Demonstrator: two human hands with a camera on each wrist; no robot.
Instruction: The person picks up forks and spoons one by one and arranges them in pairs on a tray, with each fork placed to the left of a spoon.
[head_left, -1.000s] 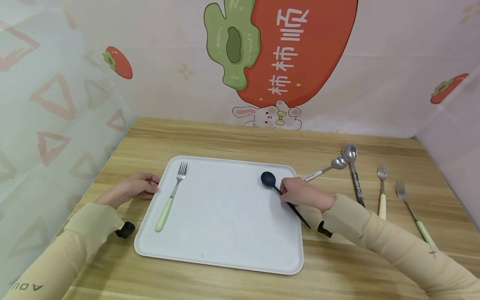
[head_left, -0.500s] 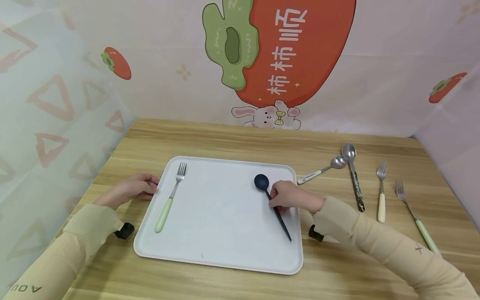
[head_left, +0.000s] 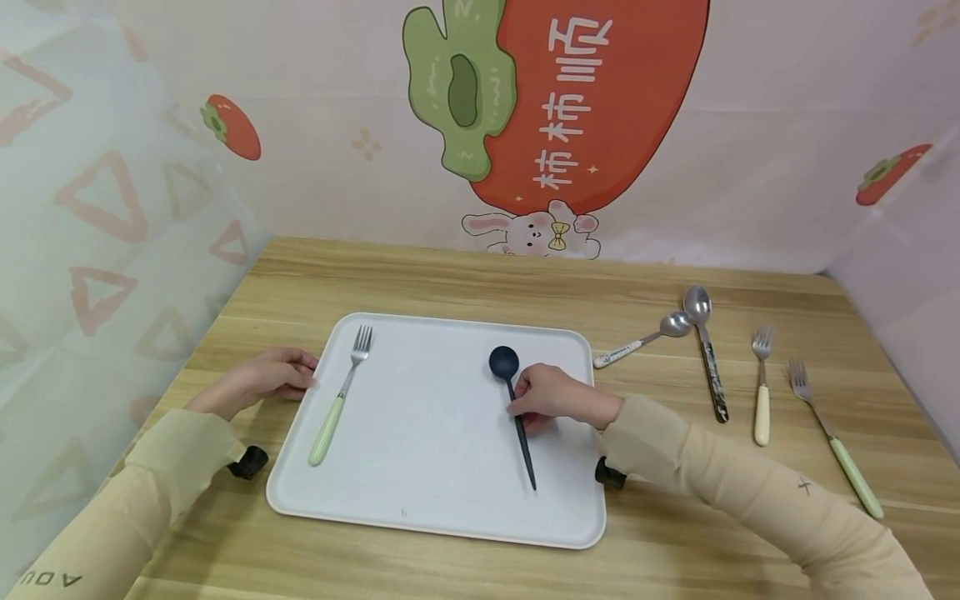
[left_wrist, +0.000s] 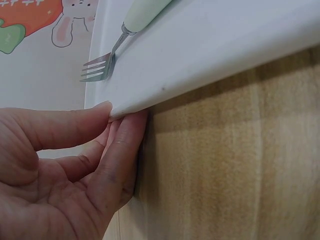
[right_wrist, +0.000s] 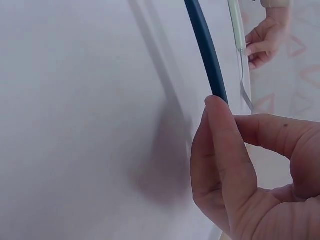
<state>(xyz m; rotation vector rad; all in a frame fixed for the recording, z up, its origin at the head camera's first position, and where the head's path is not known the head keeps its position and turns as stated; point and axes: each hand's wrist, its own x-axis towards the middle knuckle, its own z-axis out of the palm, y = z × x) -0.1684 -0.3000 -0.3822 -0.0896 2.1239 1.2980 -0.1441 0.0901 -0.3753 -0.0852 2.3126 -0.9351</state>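
A black spoon (head_left: 504, 363) with a long thin handle is over the right half of the white tray (head_left: 435, 517). My right hand (head_left: 547, 397) pinches the handle (right_wrist: 206, 47) between thumb and fingers, and a shadow of hand and handle falls on the tray in the right wrist view. At the tray's left side my left hand (head_left: 273, 373) holds the rim (left_wrist: 150, 102), thumb at the top edge and fingers beneath. A fork (head_left: 327, 427) with a pale green handle lies on the tray's left part, tines pointing away.
Right of the tray, on the wooden table (head_left: 450, 279), lie a small spoon (head_left: 633, 348) with a white handle, a larger spoon (head_left: 708, 358) with a dark patterned handle, a cream-handled fork (head_left: 762, 400) and another green-handled fork (head_left: 847, 462). Printed cloth walls (head_left: 322, 183) enclose the table.
My right hand has carried the black spoon left, from the tray's right edge further over the tray, and its handle has swung nearer to upright in the view. The left hand stays at the rim.
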